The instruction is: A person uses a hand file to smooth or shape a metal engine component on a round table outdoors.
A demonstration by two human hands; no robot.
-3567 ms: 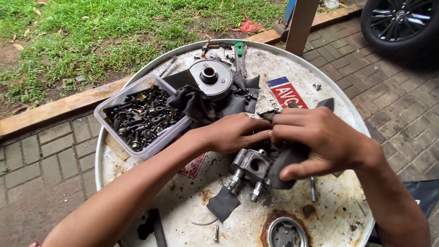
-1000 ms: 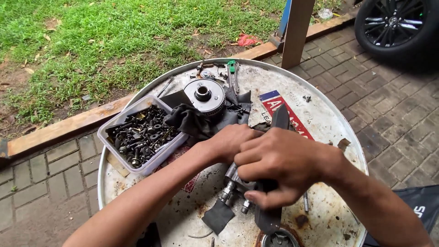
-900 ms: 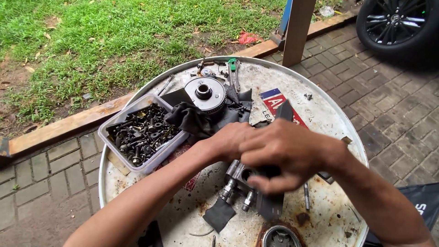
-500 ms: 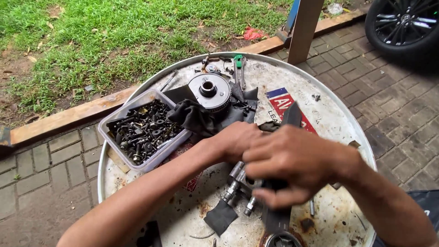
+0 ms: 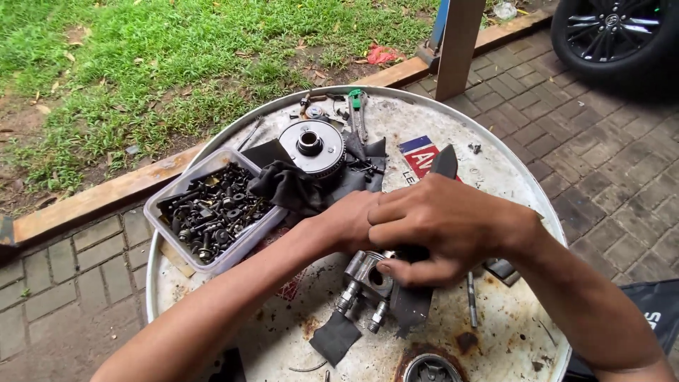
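Both of my hands meet over a small grey metal engine part (image 5: 364,279) with two threaded studs, resting on a round rusty metal tabletop (image 5: 495,170). My left hand (image 5: 348,221) grips the part from the far side. My right hand (image 5: 442,226) covers it from above, thumb pressed on its near edge, fingers around a dark strip of rubber or cloth (image 5: 410,304) that hangs down under the hand. What the fingers do underneath is hidden.
A clear plastic tray of dark bolts and nuts (image 5: 212,212) stands at the left. A round clutch-like part (image 5: 312,147) sits on a black rag (image 5: 286,185) at the back, by green-handled pliers (image 5: 356,106). Grass, brick paving, a post (image 5: 458,42) and a car wheel (image 5: 614,32) surround the table.
My hands stay on the metal part throughout. The right hand has shifted over it, working the dark strip around it. The view has drifted slightly.
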